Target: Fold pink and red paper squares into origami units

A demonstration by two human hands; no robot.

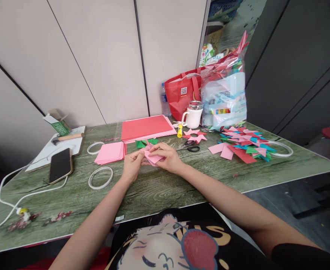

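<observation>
A pink sheet of folding paper (154, 158), partly folded, is held between both hands above the middle of the table. My left hand (133, 163) pinches its left side. My right hand (167, 156) grips it from the right, its fingers lying over the top. Just behind the hands lie green folded paper pieces (141, 143), partly hidden. To the left sits a stack of pink paper squares (110, 152), with red sheets at its edge. Black-handled scissors (192, 147) rest to the right of my right hand.
Large red and pink sheets (146, 127) lie at the back, near a yellow glue stick (180, 131) and a white mug (193, 114). A pile of coloured folded pieces (245, 141) is at right. White rings (100, 178), a phone (61, 165) and a hammer (67, 138) are at left.
</observation>
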